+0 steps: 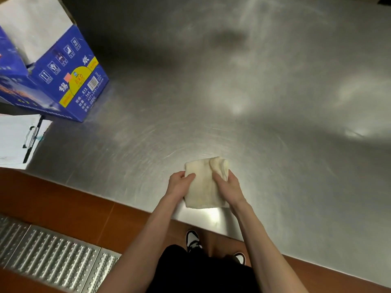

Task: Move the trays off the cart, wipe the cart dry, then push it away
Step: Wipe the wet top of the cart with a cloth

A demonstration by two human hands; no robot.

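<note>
A folded cream cloth lies near the front edge of a broad stainless steel surface. My left hand grips the cloth's left side and my right hand grips its right side, where the cloth is bunched up. Both hands press it down on the steel. The steel shows curved wipe streaks and glare spots. No trays are in view.
A blue cardboard box stands open on the steel at the far left. Below it lies a white clipboard with papers. Red-brown floor tiles and a perforated metal drain grate lie in front of the steel edge, beside my shoes.
</note>
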